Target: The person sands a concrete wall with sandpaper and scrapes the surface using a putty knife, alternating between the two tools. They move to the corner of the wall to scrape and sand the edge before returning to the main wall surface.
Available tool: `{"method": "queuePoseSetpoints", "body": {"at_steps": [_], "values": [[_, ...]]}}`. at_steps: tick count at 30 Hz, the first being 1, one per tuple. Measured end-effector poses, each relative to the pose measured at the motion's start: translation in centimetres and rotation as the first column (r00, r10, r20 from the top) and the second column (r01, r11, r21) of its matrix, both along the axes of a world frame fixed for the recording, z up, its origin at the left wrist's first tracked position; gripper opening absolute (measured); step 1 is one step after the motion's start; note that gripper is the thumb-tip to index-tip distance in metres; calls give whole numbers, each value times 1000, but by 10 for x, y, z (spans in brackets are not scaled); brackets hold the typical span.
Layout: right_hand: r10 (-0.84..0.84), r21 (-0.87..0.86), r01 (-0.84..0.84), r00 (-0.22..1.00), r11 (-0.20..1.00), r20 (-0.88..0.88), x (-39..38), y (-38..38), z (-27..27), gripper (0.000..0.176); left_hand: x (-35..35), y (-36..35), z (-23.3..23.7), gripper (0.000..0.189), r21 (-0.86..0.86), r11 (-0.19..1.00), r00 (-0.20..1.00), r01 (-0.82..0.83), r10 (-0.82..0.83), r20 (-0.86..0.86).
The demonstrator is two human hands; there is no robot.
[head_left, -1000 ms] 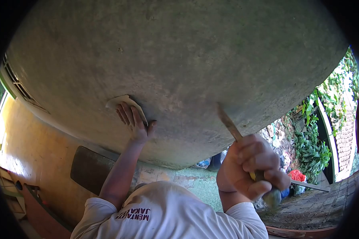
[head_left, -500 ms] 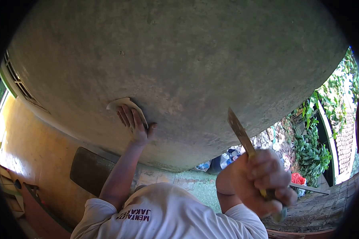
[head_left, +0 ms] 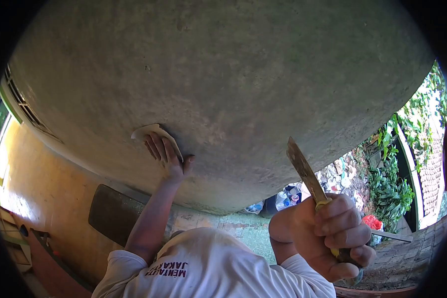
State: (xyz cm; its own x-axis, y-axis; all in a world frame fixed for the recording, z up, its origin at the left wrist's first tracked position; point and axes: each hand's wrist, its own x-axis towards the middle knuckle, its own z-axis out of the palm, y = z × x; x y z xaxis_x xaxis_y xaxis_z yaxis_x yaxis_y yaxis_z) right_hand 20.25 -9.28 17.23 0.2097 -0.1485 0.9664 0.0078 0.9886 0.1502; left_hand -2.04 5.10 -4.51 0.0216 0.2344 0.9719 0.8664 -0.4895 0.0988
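Note:
A broad grey cement surface [head_left: 223, 74] fills most of the view. My left hand [head_left: 166, 154] reaches up to it and presses a pale piece of sandpaper [head_left: 146, 130] flat against it with the fingers spread over the sheet. Lower right, my right hand [head_left: 335, 233] is fisted around the yellow handle of a scraper. Its worn metal blade [head_left: 303, 169] points up and to the left, its tip near the cement; whether it touches cannot be told. My white shirt [head_left: 208, 268] with dark lettering shows at the bottom.
A yellow wall [head_left: 39, 184] with a vent grille [head_left: 20, 104] stands at left, and a dark board [head_left: 111, 211] leans by it. At right are green plants [head_left: 397, 174], a red bag [head_left: 370, 220], rubble and plastic bottles [head_left: 288, 194] on the ground.
My right hand has drawn the scraper down and to the right, with the blade now more upright. My left hand stays on the sandpaper in the same spot.

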Motion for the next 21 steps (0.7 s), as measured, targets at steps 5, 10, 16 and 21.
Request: {"method": "queuePoseSetpoints", "body": {"at_steps": [5,10,16,21], "values": [[40,-104,-41,999,994,-9,-13,12,-11,29,0,1,-2,84,-11,1000,1000,6,-6,-2],[-45,-53,45,999,998,-4,-25,11,-31,28,-2,-3,-11,84,-83,997,1000,9,-8,10],[58,-25,-58,998,998,6,-17,-1,-32,30,-2,-2,-2,84,-24,1000,1000,-11,11,-20],[137,-327,-133,991,936,-11,-21,22,-43,35,-3,1,-3,84,-5,1000,1000,0,-1,-29]]}}
